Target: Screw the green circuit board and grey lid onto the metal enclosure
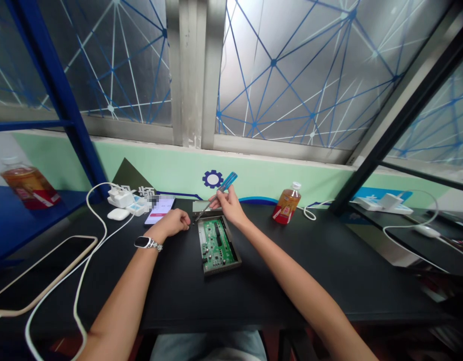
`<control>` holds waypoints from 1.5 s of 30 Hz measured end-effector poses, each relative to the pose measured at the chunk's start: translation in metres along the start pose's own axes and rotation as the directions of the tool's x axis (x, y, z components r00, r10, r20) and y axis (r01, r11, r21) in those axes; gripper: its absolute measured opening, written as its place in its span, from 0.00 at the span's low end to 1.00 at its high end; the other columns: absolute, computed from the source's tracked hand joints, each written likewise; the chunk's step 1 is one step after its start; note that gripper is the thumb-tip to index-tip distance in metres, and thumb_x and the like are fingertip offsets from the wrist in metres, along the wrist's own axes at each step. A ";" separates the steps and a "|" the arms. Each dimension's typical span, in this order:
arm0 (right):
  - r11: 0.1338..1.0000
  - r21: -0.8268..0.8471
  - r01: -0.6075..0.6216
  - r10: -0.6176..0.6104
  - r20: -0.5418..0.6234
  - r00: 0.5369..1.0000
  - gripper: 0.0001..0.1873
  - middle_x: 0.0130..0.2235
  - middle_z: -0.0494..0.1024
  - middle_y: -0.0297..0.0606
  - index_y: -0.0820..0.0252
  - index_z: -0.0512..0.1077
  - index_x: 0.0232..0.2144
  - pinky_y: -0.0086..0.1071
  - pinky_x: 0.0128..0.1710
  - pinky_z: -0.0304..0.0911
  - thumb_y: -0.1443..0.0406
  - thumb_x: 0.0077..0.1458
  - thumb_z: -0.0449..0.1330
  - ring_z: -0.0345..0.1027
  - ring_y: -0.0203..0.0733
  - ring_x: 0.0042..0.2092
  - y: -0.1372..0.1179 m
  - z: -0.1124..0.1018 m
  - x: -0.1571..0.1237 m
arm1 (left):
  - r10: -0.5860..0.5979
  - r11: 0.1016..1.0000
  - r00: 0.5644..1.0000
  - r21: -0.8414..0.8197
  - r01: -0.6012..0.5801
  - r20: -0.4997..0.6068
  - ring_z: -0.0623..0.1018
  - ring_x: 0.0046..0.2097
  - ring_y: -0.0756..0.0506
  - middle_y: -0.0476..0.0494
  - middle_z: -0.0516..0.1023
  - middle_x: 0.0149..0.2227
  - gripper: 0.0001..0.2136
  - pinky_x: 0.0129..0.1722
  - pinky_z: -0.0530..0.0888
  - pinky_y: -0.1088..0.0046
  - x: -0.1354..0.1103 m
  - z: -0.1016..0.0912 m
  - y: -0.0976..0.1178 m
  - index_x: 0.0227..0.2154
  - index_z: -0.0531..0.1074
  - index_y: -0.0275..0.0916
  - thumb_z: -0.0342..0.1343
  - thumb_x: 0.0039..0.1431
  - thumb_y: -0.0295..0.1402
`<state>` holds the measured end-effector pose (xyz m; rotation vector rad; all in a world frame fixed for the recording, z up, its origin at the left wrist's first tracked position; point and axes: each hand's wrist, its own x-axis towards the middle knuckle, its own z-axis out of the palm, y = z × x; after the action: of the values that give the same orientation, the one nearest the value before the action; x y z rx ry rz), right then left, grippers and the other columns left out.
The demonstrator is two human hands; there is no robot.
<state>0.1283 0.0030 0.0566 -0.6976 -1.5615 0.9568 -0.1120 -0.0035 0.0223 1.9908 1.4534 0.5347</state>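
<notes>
My right hand grips a screwdriver with a clear blue handle. Its thin shaft slants down to the left, and the tip is near the black desktop beside my left hand. My left hand lies on the desk with its fingers curled; whatever may be inside them is hidden. Tiny dark pieces, too small to name, lie by the screwdriver tip. Just right of there sits an open metal case with a green circuit board inside. A flat grey metal piece lies behind the case, partly under my right hand.
Behind my left hand lies a lit phone, near white chargers and an earbud case. A larger phone and white cables take up the left side. A drink bottle stands right, against the green wall.
</notes>
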 end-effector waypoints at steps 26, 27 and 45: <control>1.000 0.030 0.009 -0.009 -0.023 1.000 0.21 0.33 0.79 0.32 0.53 0.54 0.41 0.31 0.30 0.75 0.47 0.61 0.57 0.77 0.36 0.28 -0.018 -0.013 0.004 | 0.153 0.986 0.982 0.078 -0.145 -0.113 0.79 0.34 0.43 0.43 0.81 0.32 0.11 0.33 0.70 0.71 -0.001 0.006 0.015 0.33 0.78 0.38 0.61 0.51 0.39; 1.000 0.026 0.006 -0.006 -0.025 1.000 0.21 0.33 0.80 0.32 0.53 0.54 0.42 0.31 0.30 0.75 0.47 0.61 0.57 0.77 0.36 0.28 -0.018 -0.014 0.004 | 0.160 0.985 0.981 0.082 -0.151 -0.112 0.79 0.34 0.43 0.43 0.81 0.32 0.11 0.33 0.70 0.71 -0.001 0.006 0.015 0.33 0.78 0.38 0.61 0.51 0.39; 1.000 0.027 0.006 -0.006 -0.019 1.000 0.21 0.33 0.80 0.31 0.52 0.55 0.43 0.29 0.28 0.74 0.48 0.61 0.57 0.76 0.35 0.26 -0.021 -0.018 0.005 | 0.182 0.978 0.973 0.125 -0.165 -0.140 0.79 0.37 0.42 0.41 0.82 0.33 0.07 0.34 0.69 0.71 -0.008 0.011 0.037 0.31 0.78 0.38 0.59 0.52 0.35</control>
<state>0.1459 0.0003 0.0787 -0.6813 -1.5306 0.9620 -0.0814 -0.0219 0.0395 2.2225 1.4339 0.7062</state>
